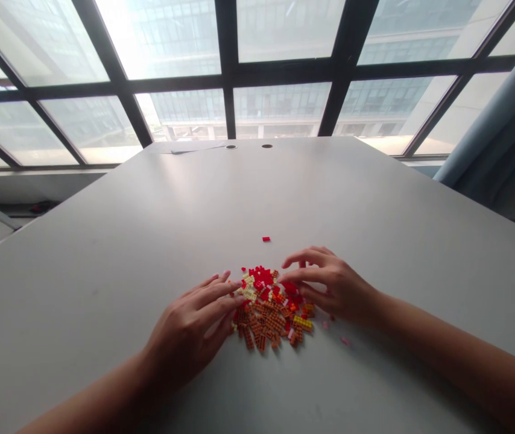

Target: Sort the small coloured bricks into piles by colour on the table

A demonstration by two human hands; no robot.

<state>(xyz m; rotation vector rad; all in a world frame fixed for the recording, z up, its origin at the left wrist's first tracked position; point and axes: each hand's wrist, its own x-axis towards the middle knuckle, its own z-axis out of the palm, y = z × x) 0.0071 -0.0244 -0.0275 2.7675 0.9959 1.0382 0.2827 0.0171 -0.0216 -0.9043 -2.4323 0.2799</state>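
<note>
A heap of small toy building bricks (266,316) in brown, red, cream, orange, yellow and pink lies on the white table. At its left edge my left hand (196,316) rests with fingers stretched out, the tips by the cream and brown bricks. My right hand (330,283) hovers at the heap's right side, fingers apart and slightly bent, over the red bricks (290,288). Neither hand visibly holds a brick. One red brick (266,239) sits alone beyond the heap. A yellow brick (303,322) shows at the right of the heap.
A few loose pink bricks (345,341) lie near my right forearm. Two round holes (267,146) and a flat sheet (194,147) are at the table's (117,241) far edge. Dark-framed windows (280,72) stand behind, with a blue curtain (497,132) at right.
</note>
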